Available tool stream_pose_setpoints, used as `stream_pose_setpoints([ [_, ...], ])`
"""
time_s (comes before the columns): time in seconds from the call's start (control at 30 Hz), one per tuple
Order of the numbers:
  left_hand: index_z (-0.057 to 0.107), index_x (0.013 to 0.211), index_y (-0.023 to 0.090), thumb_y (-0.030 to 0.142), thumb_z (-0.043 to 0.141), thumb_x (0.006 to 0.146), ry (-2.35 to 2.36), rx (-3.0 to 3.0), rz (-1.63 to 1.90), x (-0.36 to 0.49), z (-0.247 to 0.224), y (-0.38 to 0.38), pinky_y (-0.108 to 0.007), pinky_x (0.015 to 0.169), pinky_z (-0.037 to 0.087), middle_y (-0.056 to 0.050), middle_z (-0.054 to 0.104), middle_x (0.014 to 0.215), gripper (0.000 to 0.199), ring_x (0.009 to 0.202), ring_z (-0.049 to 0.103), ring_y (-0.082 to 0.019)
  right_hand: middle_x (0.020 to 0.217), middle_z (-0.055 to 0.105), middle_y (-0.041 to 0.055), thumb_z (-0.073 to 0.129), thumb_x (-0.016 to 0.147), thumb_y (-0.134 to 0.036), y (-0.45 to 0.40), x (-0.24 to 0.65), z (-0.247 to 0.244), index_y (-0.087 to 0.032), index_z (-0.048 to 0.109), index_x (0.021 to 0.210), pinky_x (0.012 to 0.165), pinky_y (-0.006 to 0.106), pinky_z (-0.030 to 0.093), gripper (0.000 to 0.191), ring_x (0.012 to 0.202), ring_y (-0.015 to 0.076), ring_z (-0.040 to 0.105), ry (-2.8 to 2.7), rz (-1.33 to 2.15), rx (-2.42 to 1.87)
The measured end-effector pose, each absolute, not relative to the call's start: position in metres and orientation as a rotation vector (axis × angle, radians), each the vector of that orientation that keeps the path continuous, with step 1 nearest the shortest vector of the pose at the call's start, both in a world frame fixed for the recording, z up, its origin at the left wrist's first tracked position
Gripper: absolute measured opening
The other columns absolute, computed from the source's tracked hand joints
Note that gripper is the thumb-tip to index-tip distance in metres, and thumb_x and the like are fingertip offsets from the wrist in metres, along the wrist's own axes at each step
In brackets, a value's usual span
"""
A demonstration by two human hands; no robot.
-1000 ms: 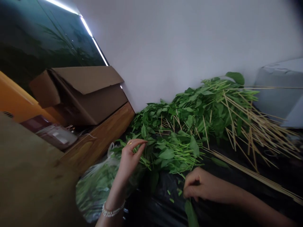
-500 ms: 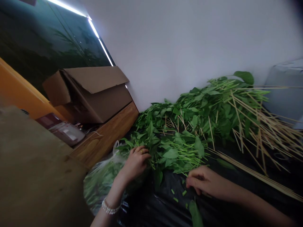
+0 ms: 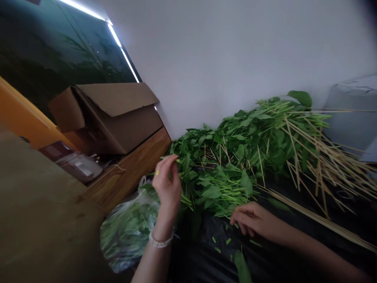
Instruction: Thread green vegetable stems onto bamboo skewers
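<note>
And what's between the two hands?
In the head view, a bunch of leafy green stems lies between the left hand and the right hand, on black sheeting.

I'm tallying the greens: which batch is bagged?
The leafy green batch at lower left, inside the clear plastic bag; the other leafy green piles lie unbagged.

1. The left arm (image 3: 154, 263) reaches up from the bottom.
2. The left hand (image 3: 166, 184) is raised, its fingers bent, with the thumb close to them.
3. The right arm (image 3: 309, 245) slants in from the right side.
4. The right hand (image 3: 250, 218) is lower, with its fingers loosely curled.
</note>
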State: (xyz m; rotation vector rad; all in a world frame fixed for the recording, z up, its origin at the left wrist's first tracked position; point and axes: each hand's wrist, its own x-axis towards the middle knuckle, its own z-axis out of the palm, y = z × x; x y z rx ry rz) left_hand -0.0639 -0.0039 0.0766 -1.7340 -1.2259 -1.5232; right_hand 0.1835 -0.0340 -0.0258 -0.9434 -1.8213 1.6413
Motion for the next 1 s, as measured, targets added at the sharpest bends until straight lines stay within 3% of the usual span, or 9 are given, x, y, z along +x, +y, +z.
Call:
stream_pose_setpoints([
  [0.13, 0.065, 0.114, 0.022, 0.007, 0.053, 0.089, -0.922, -2.101, -1.414, -0.005, 0.041, 0.001, -0.033, 0.088, 0.05, -0.007, 0.07, 0.111, 0.032, 0.103, 0.064, -0.018, 0.067, 0.06, 0.0011, 0.046, 0.085, -0.066, -0.018, 0.188, -0.035, -0.015, 0.065, 0.091, 0.042, 0.021, 0.033, 0.054, 0.048, 0.0091, 0.049, -1.479, 1.643, -0.912],
  [0.23, 0.061, 0.121, 0.021, 0.01, 0.052, 0.09, -0.735, -2.379, -1.282, 0.017, 0.01, -0.002, -0.034, 0.087, 0.049, -0.008, 0.069, 0.116, 0.034, 0.103, 0.063, -0.018, 0.076, 0.061, 0.0027, 0.05, 0.082, -0.069, -0.009, 0.192, -0.036, -0.016, 0.062, 0.099, 0.045, 0.023, 0.039, 0.056, 0.059, 0.0126, 0.057, -1.196, 1.62, -0.869],
  [0.33, 0.059, 0.124, 0.021, 0.014, 0.052, 0.092, -0.706, -2.548, -1.18, 0.02, -0.006, -0.008, -0.034, 0.087, 0.048, -0.008, 0.069, 0.118, 0.033, 0.103, 0.062, -0.018, 0.073, 0.061, 0.0025, 0.05, 0.083, -0.068, -0.008, 0.194, -0.033, -0.016, 0.062, 0.098, 0.048, 0.024, 0.042, 0.055, 0.063, 0.0145, 0.059, -1.121, 1.652, -0.806],
  [0.63, 0.063, 0.116, 0.021, 0.01, 0.05, 0.089, -0.745, -2.579, -1.14, 0.022, -0.011, -0.01, -0.037, 0.09, 0.048, -0.007, 0.07, 0.117, 0.032, 0.103, 0.059, -0.019, 0.055, 0.056, -0.003, 0.063, 0.079, -0.059, -0.01, 0.194, -0.029, -0.016, 0.064, 0.098, 0.05, 0.025, 0.041, 0.047, 0.05, 0.0109, 0.052, -1.281, 1.597, -0.862],
  [0.8, 0.061, 0.121, 0.022, 0.006, 0.044, 0.087, -0.792, -2.63, -1.189, 0.019, -0.012, -0.013, -0.041, 0.091, 0.049, -0.011, 0.065, 0.125, 0.041, 0.106, 0.059, -0.021, 0.062, 0.058, -0.0028, 0.069, 0.075, -0.056, -0.01, 0.199, -0.025, -0.016, 0.063, 0.105, 0.052, 0.025, 0.042, 0.05, 0.052, 0.0096, 0.051, -1.248, 1.574, -0.888],
  [1.0, 0.047, 0.136, 0.018, 0.008, 0.041, 0.089, -0.809, -2.749, -1.219, 0.018, -0.007, -0.017, -0.042, 0.099, 0.048, -0.015, 0.059, 0.133, 0.049, 0.121, 0.057, -0.022, 0.064, 0.057, -0.0021, 0.073, 0.07, -0.053, -0.01, 0.203, -0.019, -0.015, 0.066, 0.107, 0.055, 0.027, 0.045, 0.054, 0.056, 0.0108, 0.051, -1.38, 1.471, -0.956],
])
